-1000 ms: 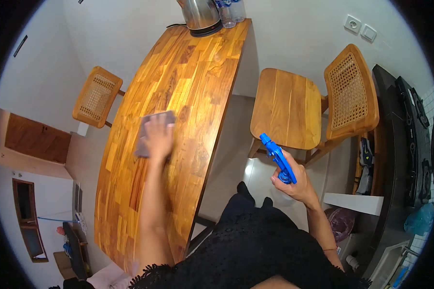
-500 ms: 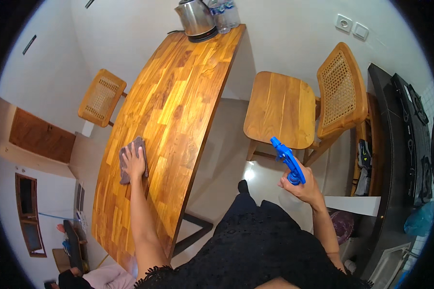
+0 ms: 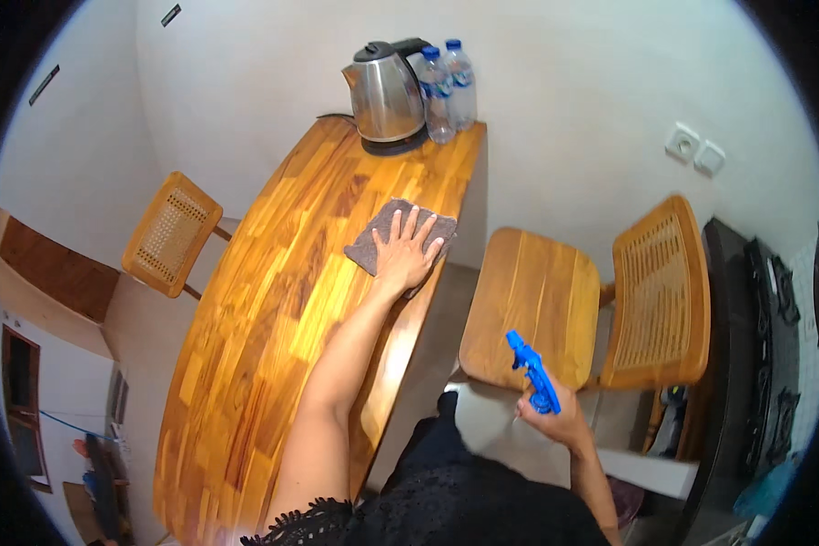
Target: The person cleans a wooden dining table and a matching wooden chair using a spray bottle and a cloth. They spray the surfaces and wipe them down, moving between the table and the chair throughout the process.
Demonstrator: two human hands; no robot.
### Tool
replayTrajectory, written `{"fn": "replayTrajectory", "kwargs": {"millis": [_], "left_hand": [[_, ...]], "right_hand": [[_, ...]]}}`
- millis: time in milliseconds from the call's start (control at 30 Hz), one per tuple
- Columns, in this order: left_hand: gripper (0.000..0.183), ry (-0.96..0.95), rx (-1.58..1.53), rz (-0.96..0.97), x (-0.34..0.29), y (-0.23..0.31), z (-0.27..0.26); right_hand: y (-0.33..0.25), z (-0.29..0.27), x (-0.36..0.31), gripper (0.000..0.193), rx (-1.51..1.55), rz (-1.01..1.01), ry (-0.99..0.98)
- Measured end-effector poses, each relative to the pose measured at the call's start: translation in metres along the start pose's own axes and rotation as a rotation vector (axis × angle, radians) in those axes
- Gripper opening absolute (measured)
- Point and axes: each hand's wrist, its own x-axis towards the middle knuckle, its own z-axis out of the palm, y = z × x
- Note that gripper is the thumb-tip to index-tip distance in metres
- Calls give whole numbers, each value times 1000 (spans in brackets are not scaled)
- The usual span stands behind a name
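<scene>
Ahead, a kettle (image 3: 389, 100) and bottles (image 3: 440, 114) stand beyond the left hand (image 3: 405, 257), splayed on cloth (image 3: 362, 251); the right hand (image 3: 561, 419) clasps a sprayer (image 3: 537, 379).

Two hands, my left hand (image 3: 405, 261) and my right hand (image 3: 566, 417), appear alongside one grey-brown cloth (image 3: 368, 247), one blue-headed spray bottle (image 3: 536, 378) and one wooden table (image 3: 273, 273). Before me I count one metal kettle (image 3: 387, 102), two plastic bottles (image 3: 462, 96) with two blue caps (image 3: 453, 44), and two wooden chairs (image 3: 530, 296) with two woven backs (image 3: 660, 296), one apiece. On the walls (image 3: 564, 100) are one white socket (image 3: 682, 143) and one white switch (image 3: 711, 159), plus two short dark strips (image 3: 171, 15).
</scene>
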Motion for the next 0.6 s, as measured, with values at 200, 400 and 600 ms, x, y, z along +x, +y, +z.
{"fn": "replayTrajectory", "kwargs": {"millis": [200, 400, 600], "left_hand": [[57, -23, -6, -220, 124, -118, 5], [57, -12, 35, -573, 144, -257, -7], [60, -8, 62, -780, 65, -321, -20]], "right_hand": [[-16, 0, 71, 57, -116, 106, -12], [-20, 0, 117, 57, -240, 213, -101], [-18, 11, 134, 59, -211, 132, -173]]}}
